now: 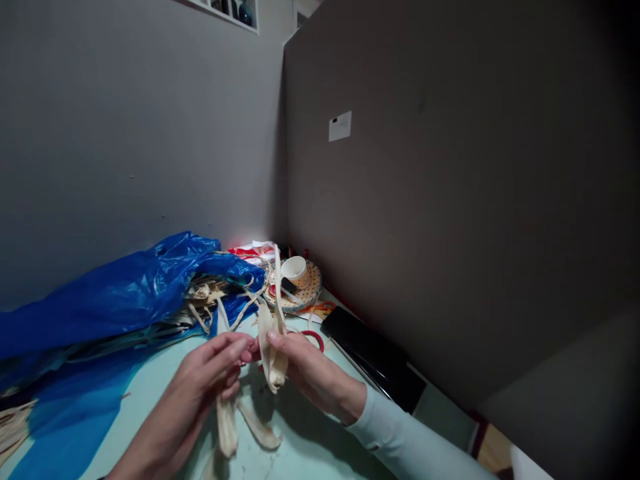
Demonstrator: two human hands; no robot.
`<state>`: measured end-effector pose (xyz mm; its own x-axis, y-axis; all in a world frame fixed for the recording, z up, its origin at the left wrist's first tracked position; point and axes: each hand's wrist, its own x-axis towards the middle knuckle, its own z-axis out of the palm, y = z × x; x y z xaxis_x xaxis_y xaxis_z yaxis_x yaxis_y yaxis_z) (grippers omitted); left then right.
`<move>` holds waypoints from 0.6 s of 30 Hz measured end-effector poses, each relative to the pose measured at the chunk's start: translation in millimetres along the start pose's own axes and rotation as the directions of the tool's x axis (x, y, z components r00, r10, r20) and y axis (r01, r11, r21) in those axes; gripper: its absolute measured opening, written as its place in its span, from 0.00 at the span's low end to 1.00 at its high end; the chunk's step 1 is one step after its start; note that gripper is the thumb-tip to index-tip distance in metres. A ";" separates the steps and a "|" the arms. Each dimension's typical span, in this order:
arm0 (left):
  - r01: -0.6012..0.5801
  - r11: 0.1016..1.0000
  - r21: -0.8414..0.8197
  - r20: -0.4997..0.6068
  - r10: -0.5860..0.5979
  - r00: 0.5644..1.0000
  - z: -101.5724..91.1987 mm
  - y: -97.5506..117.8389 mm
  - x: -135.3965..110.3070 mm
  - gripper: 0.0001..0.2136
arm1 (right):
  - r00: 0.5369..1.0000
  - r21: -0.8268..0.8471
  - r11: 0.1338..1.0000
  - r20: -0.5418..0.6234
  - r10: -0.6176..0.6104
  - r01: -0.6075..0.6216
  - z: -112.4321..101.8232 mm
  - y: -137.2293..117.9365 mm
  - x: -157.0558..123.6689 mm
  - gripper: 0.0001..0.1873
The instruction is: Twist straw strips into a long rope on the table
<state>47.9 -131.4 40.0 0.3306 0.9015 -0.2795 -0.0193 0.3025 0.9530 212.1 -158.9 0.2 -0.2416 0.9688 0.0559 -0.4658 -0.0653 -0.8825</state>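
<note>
My right hand [306, 368] is closed on a pale dried corn husk [273, 363], its thumb pressed against the front. The husk's stubby end points down, and a long narrow strip rises above it. My left hand [213, 367] is closed just to the left, its fingertips close to the held husk. Another dried husk strip [227, 427] shows above and below the left fingers, which appear wrapped round it; the grip itself is partly hidden. A short curved husk piece [260, 428] lies on the pale green tabletop [295, 437] under the hands.
A blue plastic bag [125, 283] with dried husks spilling out lies at the left. Behind the hands, a round woven tray [314, 283] carries a white cup [294, 268]. A red tape roll [316, 340] and a black flat object [373, 357] are at the right, by a partition [440, 200].
</note>
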 end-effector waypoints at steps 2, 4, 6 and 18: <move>-0.039 0.991 0.127 -0.012 0.041 0.999 7.1 -6.7 -0.1 0.16 | 0.999 -0.034 0.999 -0.032 -0.015 0.014 0.6 3.7 -1.7 0.26; -0.107 0.966 0.237 -0.051 0.122 0.991 10.0 -10.7 1.9 0.16 | 0.999 -0.033 0.999 -0.034 -0.023 0.022 1.1 7.4 -2.8 0.26; -0.171 0.938 0.300 -0.043 0.193 0.980 11.4 -12.7 4.1 0.13 | 0.999 -0.035 0.999 0.002 -0.040 0.040 2.3 10.9 -3.4 0.26; -0.090 0.962 0.257 -0.040 0.104 0.994 5.8 -12.3 0.9 0.12 | 0.995 -0.136 0.988 -0.077 0.062 -0.072 -6.0 -3.2 0.9 0.19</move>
<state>53.9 -136.1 28.7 0.2889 0.9396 -0.1834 0.1946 0.1299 0.9722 218.4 -156.3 0.3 -0.2038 0.9784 -0.0355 -0.3274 -0.1023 -0.9393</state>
